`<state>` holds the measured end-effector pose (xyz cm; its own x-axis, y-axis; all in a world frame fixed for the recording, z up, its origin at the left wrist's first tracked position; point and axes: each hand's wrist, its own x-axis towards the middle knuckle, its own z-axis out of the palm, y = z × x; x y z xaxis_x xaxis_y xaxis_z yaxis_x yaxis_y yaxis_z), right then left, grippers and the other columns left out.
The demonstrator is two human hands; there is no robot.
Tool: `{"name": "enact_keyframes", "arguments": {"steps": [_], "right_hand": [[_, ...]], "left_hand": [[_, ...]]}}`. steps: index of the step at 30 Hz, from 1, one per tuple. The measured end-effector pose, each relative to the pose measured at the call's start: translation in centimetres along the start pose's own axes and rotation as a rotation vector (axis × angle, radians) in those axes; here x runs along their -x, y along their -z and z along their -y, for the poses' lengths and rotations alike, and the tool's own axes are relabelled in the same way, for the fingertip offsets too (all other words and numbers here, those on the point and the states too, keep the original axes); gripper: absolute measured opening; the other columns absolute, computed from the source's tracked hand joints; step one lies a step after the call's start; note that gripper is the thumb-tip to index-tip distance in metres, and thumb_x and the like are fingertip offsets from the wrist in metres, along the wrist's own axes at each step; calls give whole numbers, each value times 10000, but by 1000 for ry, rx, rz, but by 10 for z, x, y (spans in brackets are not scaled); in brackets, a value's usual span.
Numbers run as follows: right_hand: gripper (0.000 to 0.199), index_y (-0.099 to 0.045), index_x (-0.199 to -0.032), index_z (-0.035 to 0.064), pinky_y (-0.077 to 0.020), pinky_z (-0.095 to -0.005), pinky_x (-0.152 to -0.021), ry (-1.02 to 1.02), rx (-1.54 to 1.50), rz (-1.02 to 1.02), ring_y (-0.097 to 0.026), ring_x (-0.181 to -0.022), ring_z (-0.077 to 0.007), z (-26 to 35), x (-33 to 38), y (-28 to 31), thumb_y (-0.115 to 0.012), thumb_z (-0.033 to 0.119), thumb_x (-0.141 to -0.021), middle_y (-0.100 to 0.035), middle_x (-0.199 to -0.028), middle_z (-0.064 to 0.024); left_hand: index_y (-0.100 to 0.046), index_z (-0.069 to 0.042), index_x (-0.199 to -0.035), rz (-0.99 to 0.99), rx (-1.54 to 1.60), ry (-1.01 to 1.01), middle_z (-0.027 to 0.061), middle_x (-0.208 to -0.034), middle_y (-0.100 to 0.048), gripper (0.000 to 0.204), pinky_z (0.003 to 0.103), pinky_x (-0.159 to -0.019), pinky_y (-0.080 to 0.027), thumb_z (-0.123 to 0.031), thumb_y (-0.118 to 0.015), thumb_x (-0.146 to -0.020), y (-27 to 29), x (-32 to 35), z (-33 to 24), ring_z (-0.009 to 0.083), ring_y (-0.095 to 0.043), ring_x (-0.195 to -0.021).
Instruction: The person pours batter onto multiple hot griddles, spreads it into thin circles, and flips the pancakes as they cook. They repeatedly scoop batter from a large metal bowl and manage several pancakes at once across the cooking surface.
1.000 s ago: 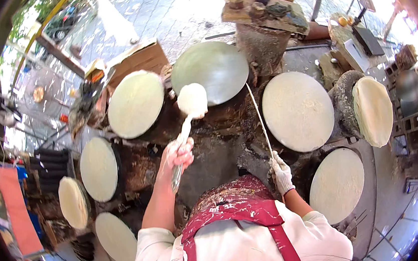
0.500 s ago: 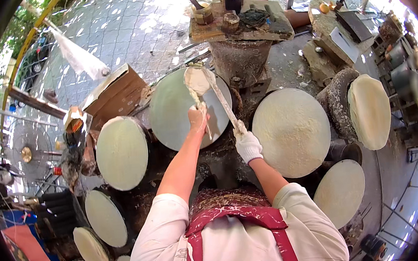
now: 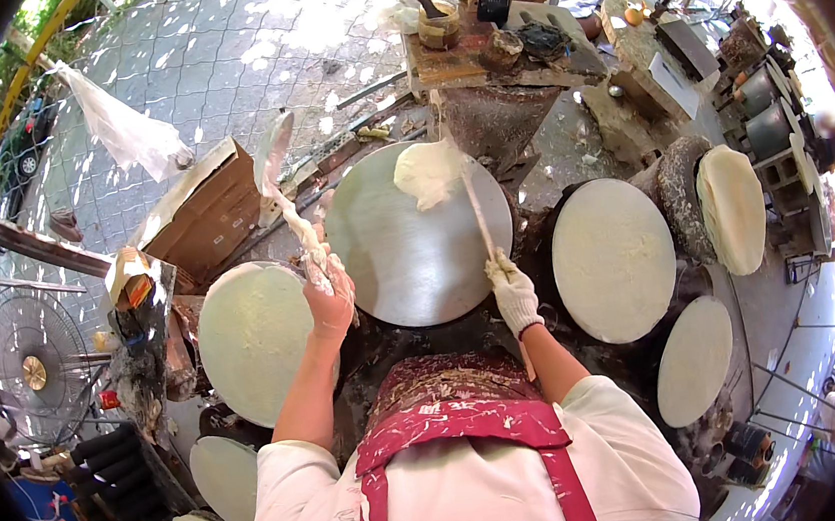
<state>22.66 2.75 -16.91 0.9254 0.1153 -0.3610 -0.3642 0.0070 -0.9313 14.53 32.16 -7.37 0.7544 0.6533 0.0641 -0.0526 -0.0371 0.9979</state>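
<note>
My bare left hand [image 3: 331,297] is closed around the handle of a batter-coated scraper [image 3: 275,159], its pale flat blade raised to the left of the middle griddle. That round metal griddle [image 3: 419,270] is mostly bare and shiny. A patch of pale batter [image 3: 421,172] lies near its far edge. In a white glove, my right hand [image 3: 513,293] grips a long thin-handled spreader [image 3: 479,209] angled over the griddle's right side. The spreader's far end meets the batter, and its exact shape is hard to make out.
Batter-covered griddles stand left [image 3: 254,341] and right [image 3: 614,262]. A stack of pale flatbreads [image 3: 731,210] leans farther right. Beyond the middle griddle is a cluttered stand [image 3: 510,73] with a jar [image 3: 439,29]. A cardboard box [image 3: 197,211] and a fan [image 3: 36,369] are at the left.
My left hand has swung left off the middle griddle, lifting the scraper. A patch of batter now lies on the far part of the griddle, with the spreader against it. The whole view has shifted.
</note>
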Motion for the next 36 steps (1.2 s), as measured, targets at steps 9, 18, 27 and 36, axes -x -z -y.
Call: {"name": "enact_keyframes", "arguments": {"steps": [9, 18, 27, 36], "right_hand": [[395, -564, -1314, -13, -487, -220, -909, 51, 179, 84, -596, -986, -85, 53, 1, 9, -635, 41, -929, -633, -1182, -56], [371, -572, -1304, 14, -480, -203, -734, -221, 106, 426, -593, -826, -65, 61, -20, -16, -627, 119, -952, -657, -1088, -21], [322, -588, -1290, 33, -451, -171, -705, -341, 222, 589, -578, -845, -54, 83, -73, 5, -576, 136, -985, -654, -988, 8], [321, -619, -1268, 35, -470, -171, -699, -219, 455, 642, -581, -827, -38, 115, -150, 42, -610, 140, -964, -667, -1008, 9]], "left_hand": [[-535, -70, -998, -12, -188, 322, -54, -663, -473, 71, 214, -430, -354, -136, -550, -978, 74, 50, 26, 41, -443, -505], [-506, -42, -932, -21, -94, 555, -8, -551, -436, 136, 258, -318, -315, -159, -506, -1001, 86, 84, -4, 103, -425, -354], [-514, -17, -960, -180, -8, 560, 5, -590, -427, 151, 255, -314, -317, -163, -500, -993, 56, 115, -3, 113, -406, -353], [-474, -33, -914, -302, -68, 615, 5, -598, -425, 129, 264, -321, -333, -126, -461, -1002, 35, 137, -13, 111, -411, -351]]}}
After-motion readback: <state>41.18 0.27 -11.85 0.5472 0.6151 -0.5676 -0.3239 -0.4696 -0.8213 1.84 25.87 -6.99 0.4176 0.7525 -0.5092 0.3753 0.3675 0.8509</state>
